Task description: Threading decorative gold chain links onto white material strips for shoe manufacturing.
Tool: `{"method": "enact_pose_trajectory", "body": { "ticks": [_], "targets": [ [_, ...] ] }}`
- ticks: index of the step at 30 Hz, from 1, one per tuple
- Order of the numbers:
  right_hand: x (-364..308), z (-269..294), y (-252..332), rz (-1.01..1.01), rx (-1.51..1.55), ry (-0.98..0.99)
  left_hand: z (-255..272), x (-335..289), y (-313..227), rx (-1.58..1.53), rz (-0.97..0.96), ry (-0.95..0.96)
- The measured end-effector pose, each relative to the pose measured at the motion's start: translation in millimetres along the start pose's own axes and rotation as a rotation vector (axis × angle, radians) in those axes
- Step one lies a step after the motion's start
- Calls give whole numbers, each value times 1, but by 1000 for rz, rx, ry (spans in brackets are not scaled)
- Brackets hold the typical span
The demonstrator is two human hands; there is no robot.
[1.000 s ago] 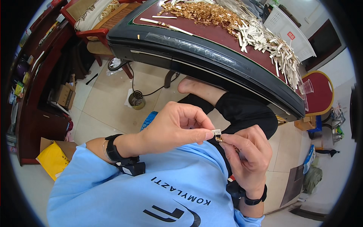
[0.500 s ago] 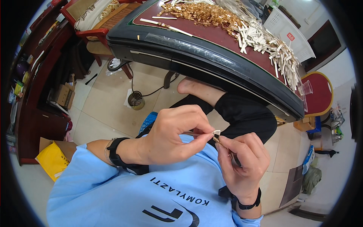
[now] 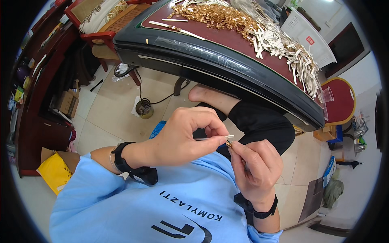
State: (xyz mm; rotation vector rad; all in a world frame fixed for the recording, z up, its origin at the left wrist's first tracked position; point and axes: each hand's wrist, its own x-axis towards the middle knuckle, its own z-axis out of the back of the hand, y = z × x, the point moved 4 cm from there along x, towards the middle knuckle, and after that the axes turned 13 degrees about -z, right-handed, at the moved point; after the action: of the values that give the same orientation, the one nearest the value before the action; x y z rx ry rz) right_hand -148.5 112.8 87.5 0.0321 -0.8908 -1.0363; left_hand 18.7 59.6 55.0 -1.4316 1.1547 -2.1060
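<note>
Thumb and forefinger of my left hand [image 3: 188,137] are closed on a thin white strip [image 3: 230,136], its end sticking out past the fingertips. Just below that end, my right hand [image 3: 259,164] pinches a small shiny gold-coloured metal piece [image 3: 229,144] between thumb and forefinger. Strip and metal piece are very close; whether they touch I cannot tell. The rest of the strip is mostly hidden behind my left fingers. Both hands are held above my lap.
Ahead stands a table with a dark red top [image 3: 194,33] and thick black edge. On it lie a heap of gold metal pieces [image 3: 219,17] and a heap of white strips [image 3: 302,65]. A red chair [image 3: 340,101] stands right, a wooden cabinet [image 3: 36,137] left.
The white strip has turned from a bent, angled end to lying nearly level. My right hand has shifted slightly left and up with the metal piece, which has tilted.
</note>
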Motion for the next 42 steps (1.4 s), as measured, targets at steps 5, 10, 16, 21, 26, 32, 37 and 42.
{"method": "enact_pose_trajectory", "body": {
  "ticks": [5, 10, 16, 21, 26, 32, 37, 42],
  "targets": [
    [3, 1, -4, 29, 13, 5, 1, 3, 2, -55, 49, 59],
    [5, 1, -5, 29, 35, 0, -2, -1, 8, -323, 226, -29],
    [7, 1, -4, 10, 78, 66, -2, -1, 10, -284, 203, 27],
    [5, -1, -11, -233, 243, 83, 0, 1, 10, -413, 230, 14],
    [8, 0, -11, -284, 347, 141, 3, 2, 13, -423, 215, 37],
    [7, -2, -13, -397, 418, 149, 3, 3, 12, -359, 175, 57],
    [6, -2, -16, -423, 437, 195, 5, 8, 5, -185, 74, 101],
    [9, -4, -15, -289, 291, 89, -2, 5, 5, -315, 275, -127]
  ]
}}
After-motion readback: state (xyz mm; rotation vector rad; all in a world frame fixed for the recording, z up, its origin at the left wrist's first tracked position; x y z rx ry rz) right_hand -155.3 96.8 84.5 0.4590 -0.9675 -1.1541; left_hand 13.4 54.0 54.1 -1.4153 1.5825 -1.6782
